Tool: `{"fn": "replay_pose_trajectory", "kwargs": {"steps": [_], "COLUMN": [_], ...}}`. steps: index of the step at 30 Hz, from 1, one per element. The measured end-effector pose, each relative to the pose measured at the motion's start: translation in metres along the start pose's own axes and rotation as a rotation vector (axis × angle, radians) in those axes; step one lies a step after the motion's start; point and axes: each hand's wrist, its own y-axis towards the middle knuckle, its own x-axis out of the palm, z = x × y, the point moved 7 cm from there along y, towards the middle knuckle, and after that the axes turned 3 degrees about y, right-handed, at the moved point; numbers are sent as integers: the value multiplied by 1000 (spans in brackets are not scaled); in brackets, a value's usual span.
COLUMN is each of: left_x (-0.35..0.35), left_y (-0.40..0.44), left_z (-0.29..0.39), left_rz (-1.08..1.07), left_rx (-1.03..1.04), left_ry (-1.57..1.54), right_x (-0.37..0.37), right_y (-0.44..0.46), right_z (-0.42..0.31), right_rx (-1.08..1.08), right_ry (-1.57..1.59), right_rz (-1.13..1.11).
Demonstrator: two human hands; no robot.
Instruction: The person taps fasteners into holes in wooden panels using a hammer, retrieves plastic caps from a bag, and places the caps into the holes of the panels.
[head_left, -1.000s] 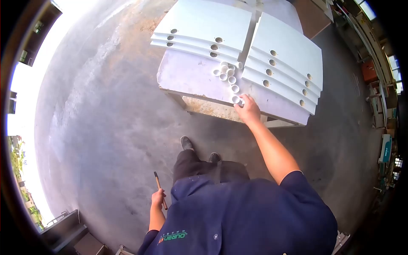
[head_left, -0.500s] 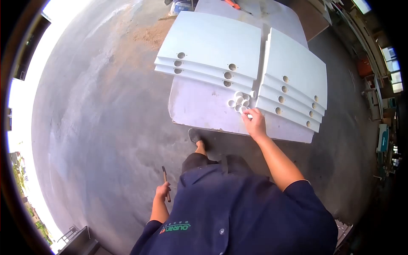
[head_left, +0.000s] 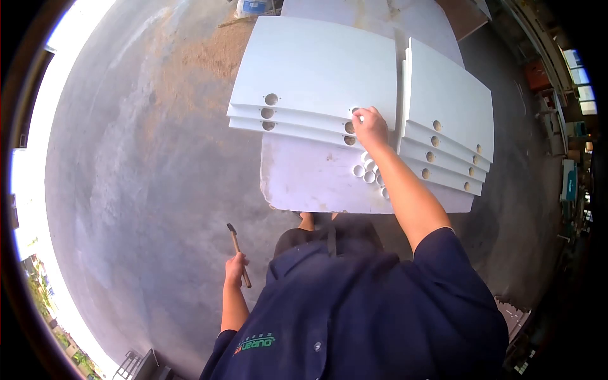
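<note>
Pinching a mostly hidden white cup (head_left: 361,118), right hand (head_left: 372,128) fingers are meeting near left panel stack's (head_left: 316,63) near-right corner; left hand (head_left: 235,268) fingers are encircling hammer (head_left: 235,243); loose cups (head_left: 369,177) are lying toward surface's (head_left: 304,183) front edge.

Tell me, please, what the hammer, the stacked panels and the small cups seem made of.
Hammer: likely wooden handle, bare-looking and brown; dark head, probably metal. Stacked panels: likely coated board, smooth and evenly white, with brownish hole interiors. Small cups: perhaps plastic, plain white.
</note>
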Motion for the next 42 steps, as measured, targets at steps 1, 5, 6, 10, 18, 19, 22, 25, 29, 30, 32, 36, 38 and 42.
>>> {"fn": "replay_pose_trajectory", "kwargs": {"steps": [1, 5, 6, 10, 18, 19, 22, 25, 29, 30, 32, 36, 38, 42], "left_x": [0, 3, 3, 5, 18, 21, 29, 34, 39, 39, 39, 37, 35, 29], "left_y": [3, 14, 12, 18, 31, 33, 39, 41, 48, 45, 38, 25, 13, 2], "left_z": [-9, -41, -40, -41, 7, 14, 27, 42, 46, 46, 48, 37, 37, -1], "left_rz": [-18, -46, -47, -53, -48, -56, -83, -86, -84, -84, -70, -41, -38, -21], "left_rx": [-28, -146, -171, -206, -113, -96, -67, -68, -80, -76, -84, -82, -108, -159], "left_ry": [35, 67, 83, 114, 98, 109, 128, 179, 161, 151, 115, 10, -11, -60], "right_x": [1, 7, 6, 1, -2, -6, -11, -9, -20, -19, -1, 66, 73, 94], "right_y": [-1, 0, -1, -5, -1, 1, 3, 12, 17, 12, 11, 7, 11, 25], "right_z": [-1, 9, 8, 9, 10, 2, -11, -12, -20, -23, -10, -41, -101, -165], "right_rx": [-12, -111, -137, -98, 263, 248, 185, 137, 163, 152, 125, 56, -57, -590], "right_ry": [-11, -50, -63, -78, -80, -147, -319, -373, -243, -200, 19, 413, 530, 234], "right_rz": [2, 35, 64, 37, -261, -345, -550, -632, -601, -592, -422, -470, -448, 23]}}
